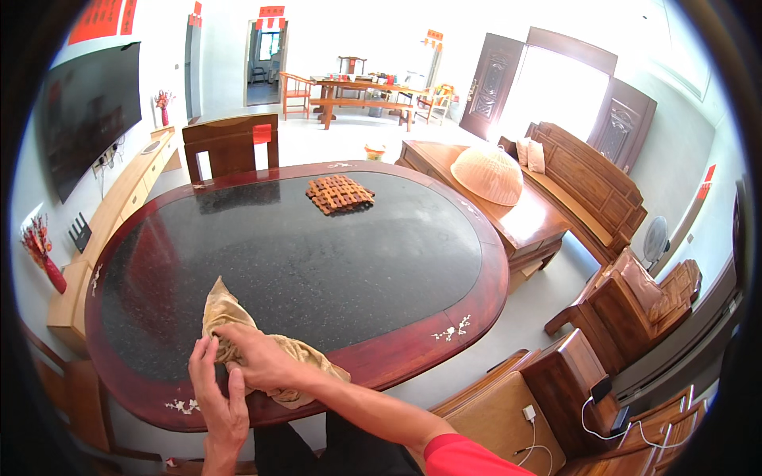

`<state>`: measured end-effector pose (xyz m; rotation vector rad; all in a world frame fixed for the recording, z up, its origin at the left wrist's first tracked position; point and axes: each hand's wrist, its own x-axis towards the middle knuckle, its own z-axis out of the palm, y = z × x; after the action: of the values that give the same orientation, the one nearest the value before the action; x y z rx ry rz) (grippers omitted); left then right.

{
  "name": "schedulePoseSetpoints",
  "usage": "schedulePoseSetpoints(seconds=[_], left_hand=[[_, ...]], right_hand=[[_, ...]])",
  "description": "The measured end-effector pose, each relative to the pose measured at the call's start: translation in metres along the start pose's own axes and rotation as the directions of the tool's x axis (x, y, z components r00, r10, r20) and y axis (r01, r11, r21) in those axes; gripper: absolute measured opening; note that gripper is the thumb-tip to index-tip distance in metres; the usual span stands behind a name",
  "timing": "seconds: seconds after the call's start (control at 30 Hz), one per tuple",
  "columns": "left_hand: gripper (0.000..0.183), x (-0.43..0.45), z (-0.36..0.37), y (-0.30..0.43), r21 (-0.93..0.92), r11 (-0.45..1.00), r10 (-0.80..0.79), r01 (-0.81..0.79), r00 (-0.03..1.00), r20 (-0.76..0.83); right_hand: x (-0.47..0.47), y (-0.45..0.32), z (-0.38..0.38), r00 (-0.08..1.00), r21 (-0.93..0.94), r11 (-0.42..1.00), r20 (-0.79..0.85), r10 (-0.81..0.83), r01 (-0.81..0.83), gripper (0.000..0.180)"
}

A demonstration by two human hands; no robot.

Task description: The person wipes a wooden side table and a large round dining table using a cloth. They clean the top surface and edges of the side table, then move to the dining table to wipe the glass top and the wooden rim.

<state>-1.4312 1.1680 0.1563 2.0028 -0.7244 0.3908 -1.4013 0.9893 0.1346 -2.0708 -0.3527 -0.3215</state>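
Note:
A crumpled tan cloth point(306, 355) lies over the near edge of an oval table with a black speckled stone top point(286, 250) and a dark red wooden rim. My right hand point(259, 357) grips the cloth's bunched middle from above, its arm reaching in from the lower right. Close against it is my left hand point(217, 381), raised with fingers apart near the fold of the cloth. Whether the left fingertips touch the cloth or only the other hand, I cannot tell. One corner of the cloth points up towards the table's middle.
A woven wooden trivet point(340, 194) sits near the table's far end, with a wooden chair point(232, 146) behind. To the right, a dome-shaped food cover point(488, 174) rests on a low wooden table point(536, 229). A cushioned wooden seat point(506, 416) with charging cables stands close at lower right.

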Motion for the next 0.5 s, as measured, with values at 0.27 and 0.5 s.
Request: schedulePoseSetpoints(seconds=[0.27, 0.5], left_hand=[[0.106, 0.015, 0.039, -0.013, 0.357, 0.933, -0.061, -0.046, 0.957, 0.283], [0.108, 0.082, 0.080, -0.059, 0.327, 0.927, 0.042, -0.182, 0.919, 0.392]], right_hand=[[-0.074, 0.054, -0.164, 0.880, -0.530, 0.828, -0.464, -0.103, -0.183, 0.035], [-0.171, 0.088, -0.226, 0.802, -0.649, 0.601, -0.597, -0.022, -0.466, 0.033]])
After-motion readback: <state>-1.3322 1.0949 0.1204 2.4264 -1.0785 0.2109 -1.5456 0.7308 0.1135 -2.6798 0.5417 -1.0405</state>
